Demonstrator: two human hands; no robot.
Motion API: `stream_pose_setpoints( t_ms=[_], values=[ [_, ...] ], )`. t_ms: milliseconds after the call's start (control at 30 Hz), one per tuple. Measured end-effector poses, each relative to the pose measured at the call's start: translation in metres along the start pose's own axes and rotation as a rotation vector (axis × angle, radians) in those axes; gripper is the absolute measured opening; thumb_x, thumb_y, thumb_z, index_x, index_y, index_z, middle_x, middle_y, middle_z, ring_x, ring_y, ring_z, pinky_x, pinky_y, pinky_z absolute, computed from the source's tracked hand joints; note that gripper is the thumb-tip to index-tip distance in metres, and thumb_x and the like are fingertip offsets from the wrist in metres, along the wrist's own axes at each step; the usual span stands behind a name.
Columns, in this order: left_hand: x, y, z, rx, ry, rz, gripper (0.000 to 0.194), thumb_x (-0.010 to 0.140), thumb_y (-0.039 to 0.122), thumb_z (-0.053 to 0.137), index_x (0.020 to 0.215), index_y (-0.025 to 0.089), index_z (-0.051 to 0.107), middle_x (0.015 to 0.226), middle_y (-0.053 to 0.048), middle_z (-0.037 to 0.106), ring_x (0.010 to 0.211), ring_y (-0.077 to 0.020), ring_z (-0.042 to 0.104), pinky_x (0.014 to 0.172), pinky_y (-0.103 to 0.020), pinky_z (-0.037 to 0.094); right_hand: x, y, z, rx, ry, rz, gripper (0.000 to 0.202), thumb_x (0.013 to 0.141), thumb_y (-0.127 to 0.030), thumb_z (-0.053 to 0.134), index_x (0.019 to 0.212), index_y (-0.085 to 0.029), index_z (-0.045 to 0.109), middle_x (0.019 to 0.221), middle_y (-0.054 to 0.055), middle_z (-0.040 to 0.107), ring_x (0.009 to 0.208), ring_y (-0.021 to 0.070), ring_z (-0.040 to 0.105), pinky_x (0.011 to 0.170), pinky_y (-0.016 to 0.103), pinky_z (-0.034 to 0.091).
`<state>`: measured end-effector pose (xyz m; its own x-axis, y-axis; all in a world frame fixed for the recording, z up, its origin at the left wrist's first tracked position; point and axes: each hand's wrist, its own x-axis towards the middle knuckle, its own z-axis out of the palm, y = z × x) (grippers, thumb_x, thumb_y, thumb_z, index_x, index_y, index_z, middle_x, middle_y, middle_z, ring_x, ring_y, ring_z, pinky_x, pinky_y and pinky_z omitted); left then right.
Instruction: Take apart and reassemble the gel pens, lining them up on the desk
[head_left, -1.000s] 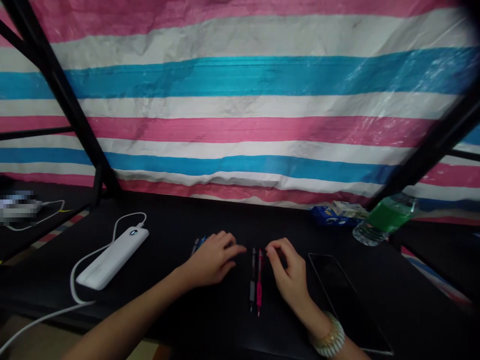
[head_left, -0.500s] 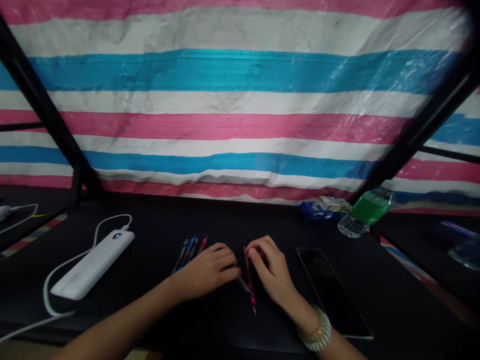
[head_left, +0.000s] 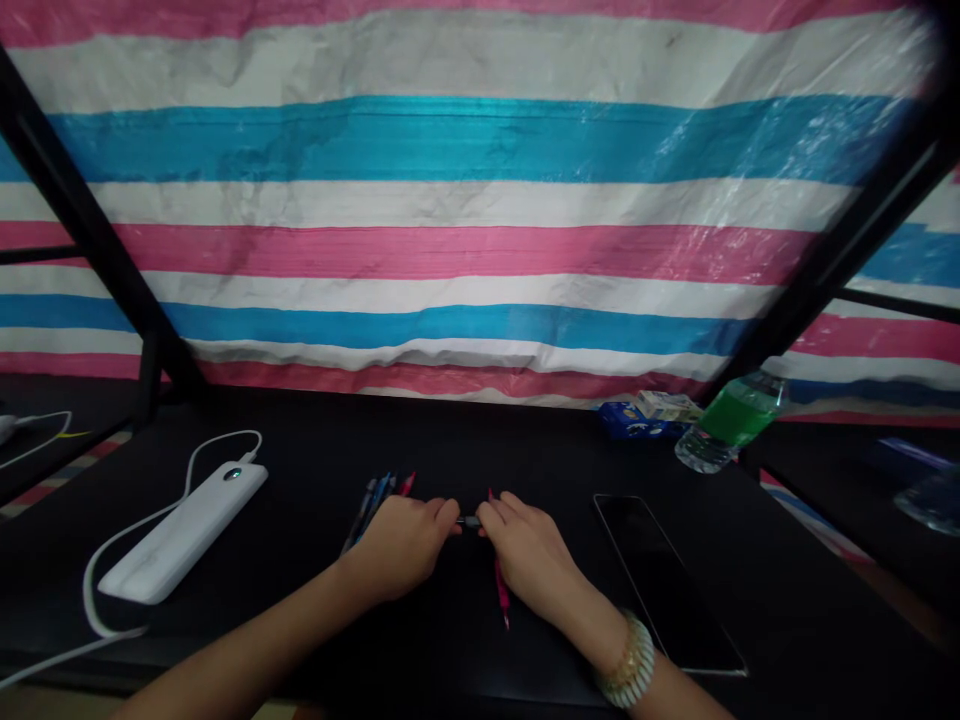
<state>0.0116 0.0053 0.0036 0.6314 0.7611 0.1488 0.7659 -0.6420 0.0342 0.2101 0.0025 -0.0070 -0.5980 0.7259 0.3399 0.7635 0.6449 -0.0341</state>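
Between my two hands a short dark grey pen (head_left: 469,522) lies crosswise, mostly covered by fingers. My left hand (head_left: 409,540) is closed on its left end, and my right hand (head_left: 525,545) pinches the right end. Under my right hand a pink pen (head_left: 502,595) rests on the black table, its tip toward me. Several blue and dark pens (head_left: 373,502) lie in a bunch beyond my left hand, with a red pen (head_left: 407,485) beside them, partly hidden by that hand.
A white power bank (head_left: 184,535) with a cable lies at the left on the black table (head_left: 315,440). On the right are a phone (head_left: 671,585), a tilted bottle with a green label (head_left: 733,420) and a blue packet (head_left: 634,421). Striped sheeting hangs behind.
Both hands have closed on the grey pen, which has turned from slanting to level and moved up off the pink pen. The pink pen has stayed nearly in place.
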Motion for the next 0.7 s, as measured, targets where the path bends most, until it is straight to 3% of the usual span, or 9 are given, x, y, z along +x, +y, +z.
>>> stream_pose_setpoints(
  t_ms=[133,233,400,500,567,633,700],
  values=[
    [-0.005,0.003,-0.004,-0.109,-0.043,-0.060,0.022,0.097,0.025,0.037,0.090,0.017,0.057,0.071,-0.007,0.067,0.056,-0.0199,0.061,0.054,-0.027,0.039,-0.001,-0.001,-0.002,-0.045,0.026,-0.040,0.016,0.085,-0.004,0.054,0.083,-0.020,0.055,0.081,0.006,0.065,0.082,0.0239,0.055,0.070,0.034,0.040],
    [-0.007,0.001,-0.010,-0.320,-0.092,-0.079,0.028,0.096,0.023,0.035,0.081,0.019,0.058,0.064,-0.003,0.061,0.058,-0.0183,0.058,0.055,-0.026,0.037,-0.003,-0.001,-0.002,-0.083,0.053,-0.089,0.015,0.085,-0.004,0.055,0.086,-0.019,0.058,0.084,0.007,0.066,0.085,0.0251,0.053,0.077,0.037,0.039],
    [-0.007,-0.005,-0.019,-0.652,-0.151,-0.074,0.039,0.098,0.026,0.031,0.072,0.018,0.059,0.063,0.001,0.057,0.061,-0.0136,0.055,0.058,-0.022,0.037,-0.004,0.002,-0.008,-0.051,0.156,-0.144,0.018,0.092,-0.009,0.051,0.100,-0.020,0.062,0.082,0.006,0.066,0.084,0.0245,0.051,0.074,0.038,0.037],
    [-0.005,-0.008,-0.017,-0.455,-0.045,-0.075,0.034,0.099,0.026,0.033,0.084,0.018,0.062,0.070,-0.002,0.064,0.064,-0.0161,0.059,0.059,-0.025,0.037,-0.004,0.004,-0.013,0.179,0.190,-0.021,0.014,0.096,-0.023,0.054,0.108,-0.020,0.061,0.082,0.006,0.065,0.082,0.0232,0.052,0.072,0.036,0.040],
    [-0.004,-0.009,-0.013,-0.229,0.032,-0.068,0.029,0.098,0.026,0.036,0.092,0.017,0.062,0.078,-0.005,0.067,0.066,-0.0193,0.061,0.058,-0.028,0.035,-0.004,0.005,-0.013,0.337,0.166,0.086,0.015,0.099,-0.028,0.048,0.096,-0.020,0.061,0.077,0.004,0.062,0.078,0.0211,0.052,0.069,0.033,0.041],
    [-0.002,-0.011,-0.010,-0.080,0.059,-0.039,0.026,0.098,0.026,0.038,0.096,0.017,0.062,0.082,-0.006,0.069,0.065,-0.0210,0.062,0.055,-0.028,0.034,-0.002,0.007,-0.010,0.431,0.141,0.151,0.028,0.101,-0.025,0.040,0.079,-0.021,0.057,0.070,0.002,0.058,0.073,0.0193,0.052,0.066,0.031,0.040],
    [-0.002,-0.012,-0.008,-0.019,0.062,-0.009,0.025,0.098,0.026,0.038,0.096,0.018,0.062,0.080,-0.005,0.069,0.064,-0.0212,0.063,0.053,-0.028,0.033,-0.001,0.008,-0.006,0.510,0.146,0.186,0.027,0.100,-0.020,0.041,0.076,-0.021,0.055,0.072,0.002,0.057,0.074,0.0186,0.053,0.067,0.030,0.041]
  ],
)
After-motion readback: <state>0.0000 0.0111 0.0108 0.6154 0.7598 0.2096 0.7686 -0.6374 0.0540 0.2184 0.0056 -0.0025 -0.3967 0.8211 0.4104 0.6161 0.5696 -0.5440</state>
